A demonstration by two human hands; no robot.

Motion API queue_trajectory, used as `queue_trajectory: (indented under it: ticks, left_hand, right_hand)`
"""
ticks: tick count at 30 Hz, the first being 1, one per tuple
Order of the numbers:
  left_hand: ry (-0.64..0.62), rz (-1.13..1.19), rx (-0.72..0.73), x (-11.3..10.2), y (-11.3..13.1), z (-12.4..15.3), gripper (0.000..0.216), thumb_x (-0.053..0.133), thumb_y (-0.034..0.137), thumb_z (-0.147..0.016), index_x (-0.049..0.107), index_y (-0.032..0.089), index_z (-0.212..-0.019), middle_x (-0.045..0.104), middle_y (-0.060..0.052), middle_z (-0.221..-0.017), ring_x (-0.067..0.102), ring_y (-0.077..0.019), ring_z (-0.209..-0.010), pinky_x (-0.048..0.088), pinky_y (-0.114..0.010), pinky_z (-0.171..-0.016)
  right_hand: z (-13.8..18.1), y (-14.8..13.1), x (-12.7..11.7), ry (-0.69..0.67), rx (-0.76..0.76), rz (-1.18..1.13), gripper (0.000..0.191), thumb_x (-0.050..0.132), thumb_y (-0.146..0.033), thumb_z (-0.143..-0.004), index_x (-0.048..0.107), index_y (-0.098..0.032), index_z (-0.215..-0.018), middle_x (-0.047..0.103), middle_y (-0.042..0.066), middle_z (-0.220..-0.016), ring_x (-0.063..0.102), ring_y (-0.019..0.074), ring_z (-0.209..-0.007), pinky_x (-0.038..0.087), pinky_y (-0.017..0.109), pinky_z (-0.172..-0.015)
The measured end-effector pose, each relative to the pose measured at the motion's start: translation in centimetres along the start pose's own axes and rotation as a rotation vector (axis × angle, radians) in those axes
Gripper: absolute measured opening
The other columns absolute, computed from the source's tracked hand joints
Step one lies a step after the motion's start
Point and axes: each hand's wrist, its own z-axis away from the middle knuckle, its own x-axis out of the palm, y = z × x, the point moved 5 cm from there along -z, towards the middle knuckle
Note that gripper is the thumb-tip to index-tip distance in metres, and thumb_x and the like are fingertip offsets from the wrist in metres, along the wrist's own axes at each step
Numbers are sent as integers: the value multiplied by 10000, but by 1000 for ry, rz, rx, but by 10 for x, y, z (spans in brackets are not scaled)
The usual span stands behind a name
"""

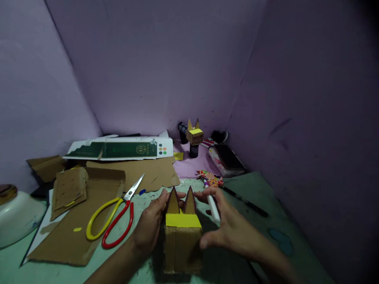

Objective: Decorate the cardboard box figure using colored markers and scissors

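In front of me is a small brown cardboard box point(182, 250) with a yellow strip point(182, 221) across its top edge. Two pointed, dark-edged cardboard ears point(190, 202) stand up from it. My left hand point(149, 223) is closed on the box's left side, its fingertips partly hidden behind the ears. A white pen point(213, 209) with a purple end lies within the curled fingers of my right hand point(231, 227). That hand's thumb is at the box's right side; whether it presses on it I cannot tell.
Scissors point(118, 215) with yellow and red handles lie left, on cardboard pieces point(71, 232). A similar eared box point(194, 137) sits on a black cylinder point(194, 150) at the back. A black pen-like stick point(245, 203) and a phone-like slab point(229, 157) are right. A white bowl-shaped object point(19, 217) stands far left.
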Motion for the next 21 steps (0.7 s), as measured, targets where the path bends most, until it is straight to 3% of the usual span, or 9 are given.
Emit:
queue_trajectory:
  ticks: [2,5,9,11,13,16,19,21]
  left_hand:
    - [-30,-11,13,2,0,1,378,545,427,-932,734,117,-1036,794,-112,-912,720,-298,-973,544,-383,-872]
    - [-66,-25,25,3,1,3,387,653,466,-859,733,131,-1035,793,-101,-925,707,-313,-1010,527,-396,-908]
    - [-121,-49,100,0,5,3,470,755,487,-758,718,157,-1090,779,-102,-1015,654,-342,-1128,482,-398,-976]
    - [-181,-108,199,-5,10,1,639,795,504,-708,651,184,-1242,706,-126,-1249,544,-367,-1286,427,-408,-1050]
    - [-234,-255,338,-11,18,-1,928,859,537,-617,503,224,-1416,539,-148,-1475,374,-384,-1427,351,-431,-1119]
    - [-234,-571,415,-18,21,-6,1224,930,490,-532,282,250,-1542,353,-161,-1604,234,-370,-1497,262,-429,-1172]
    - [-150,-792,354,-16,17,-9,1193,915,304,-589,230,173,-1556,465,-205,-1520,436,-384,-1382,357,-419,-1114]
    - [-85,-818,329,-13,16,-10,1081,888,205,-599,316,139,-1514,608,-203,-1372,590,-371,-1212,452,-417,-1016]
  right_hand:
    - [3,1,9,-83,-32,-2,842,974,-248,-407,481,-268,-1088,704,59,-1086,667,335,-1057,554,446,-892]
    - [5,5,16,-121,-42,-19,750,955,-210,-445,499,-272,-1037,693,6,-947,688,299,-933,587,383,-788]
    - [5,2,13,-132,-31,-113,641,897,-205,-535,462,-271,-1001,649,-2,-939,671,259,-894,571,352,-747]
    - [2,-2,7,-100,-62,-168,629,863,-226,-587,419,-282,-1029,614,-2,-981,662,236,-897,559,343,-741]
    - [-2,-6,-1,-11,-154,-164,654,840,-220,-624,382,-291,-1087,582,20,-1076,653,234,-973,548,346,-784]
    - [-8,-7,-7,88,-327,-134,712,835,-206,-644,347,-298,-1155,533,84,-1257,599,267,-1171,509,386,-914]
    - [-14,2,0,77,-375,-159,723,855,-228,-614,367,-293,-1143,546,98,-1273,596,280,-1190,473,432,-980]
    - [-18,8,7,58,-363,-184,723,858,-233,-593,374,-298,-1127,590,74,-1195,642,264,-1103,502,429,-940]
